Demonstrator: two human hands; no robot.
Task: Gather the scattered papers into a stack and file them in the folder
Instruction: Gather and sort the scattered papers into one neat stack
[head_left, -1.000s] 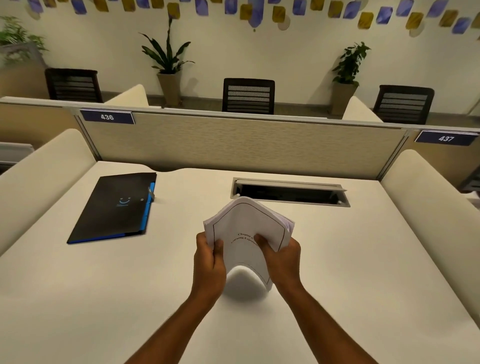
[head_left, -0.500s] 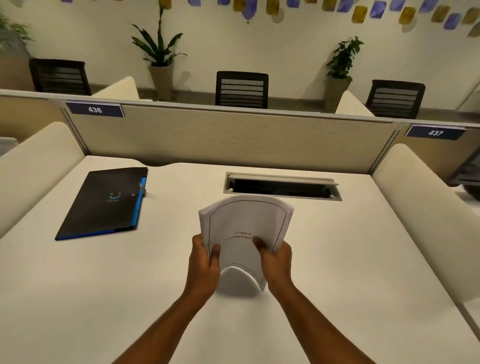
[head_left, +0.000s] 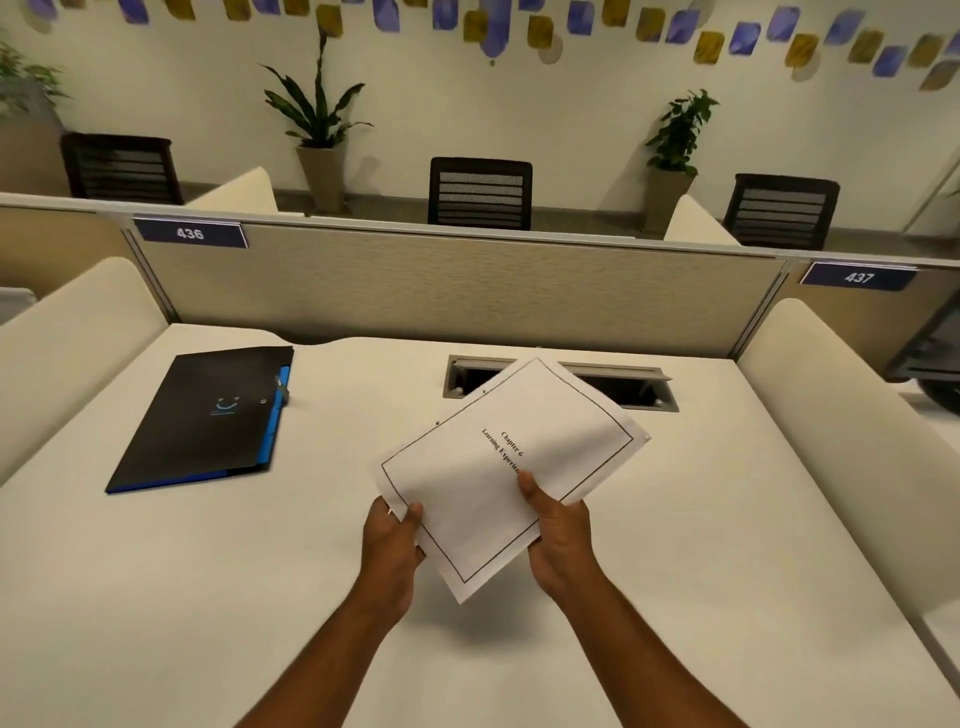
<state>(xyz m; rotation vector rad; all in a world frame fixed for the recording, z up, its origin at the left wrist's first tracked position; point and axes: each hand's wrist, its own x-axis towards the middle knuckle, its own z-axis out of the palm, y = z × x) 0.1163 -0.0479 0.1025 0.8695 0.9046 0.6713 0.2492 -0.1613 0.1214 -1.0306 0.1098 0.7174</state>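
A white stack of papers (head_left: 540, 441) with a black border and printed title is held above the middle of the white desk (head_left: 156, 597), tilted so its long side runs diagonally. My left hand (head_left: 392, 545) pinches its lower left edge. My right hand (head_left: 558, 535) grips its lower right edge, thumb on top. A closed black folder (head_left: 208, 415) with a blue edge lies flat on the desk to the left, apart from both hands.
A grey cable slot (head_left: 639, 387) is set into the desk behind the papers, partly hidden by them. A beige partition (head_left: 467, 291) closes the far edge, cream side panels flank the desk. Chairs and potted plants stand beyond.
The stack was upright and bent with its lower edge on the desk; now it is lifted, flattened and turned diagonal. My hands have shifted to its lower edges.
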